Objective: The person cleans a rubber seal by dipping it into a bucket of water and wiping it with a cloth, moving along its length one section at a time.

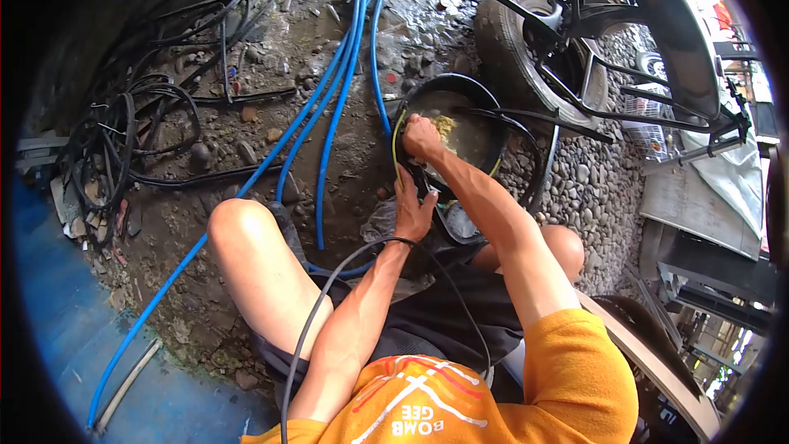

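A black round tub [479, 85] of murky water stands on the ground ahead of me, with a yellow lump [445, 127] in it. My right hand [422, 138] is closed in a fist at the tub's near left rim; what it grips is hidden. Just below, my left hand [413, 210] is around a dark thing too small to make out, its thumb apart from the fingers. A yellow-green strip [396, 148] curves along the rim beside both hands. A thin black cable [341, 266] arches over my left forearm.
Blue hoses [333, 115] cross the dirt on the left, near tangled black hoses [127, 127]. A tyre [503, 37] and a black metal frame [686, 49] stand at the upper right. Grey pebbles [588, 185] lie right of the tub. My bare knees flank my hands.
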### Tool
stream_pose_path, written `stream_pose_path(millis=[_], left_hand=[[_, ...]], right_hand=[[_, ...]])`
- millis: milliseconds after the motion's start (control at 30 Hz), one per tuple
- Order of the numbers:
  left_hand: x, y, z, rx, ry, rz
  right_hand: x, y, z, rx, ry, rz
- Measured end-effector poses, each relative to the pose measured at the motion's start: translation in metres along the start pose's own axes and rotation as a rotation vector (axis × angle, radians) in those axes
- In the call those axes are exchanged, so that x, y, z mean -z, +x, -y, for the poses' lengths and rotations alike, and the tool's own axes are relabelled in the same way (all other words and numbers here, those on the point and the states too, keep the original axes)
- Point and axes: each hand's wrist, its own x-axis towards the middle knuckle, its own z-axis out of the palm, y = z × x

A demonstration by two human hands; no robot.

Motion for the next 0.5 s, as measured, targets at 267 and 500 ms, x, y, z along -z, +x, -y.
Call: stream_pose_path(millis=[267,500], left_hand=[[0.001,-0.001,-0.001,0.026,0.011,0.012],[-0.003,-0.003,0.003,0.009,-0.008,-0.005]], right_hand=[[-0.011,0.01,-0.015,0.044,-0.056,0.003],[0.06,-0.032,-0.005,0.421,-0.299,0.456]])
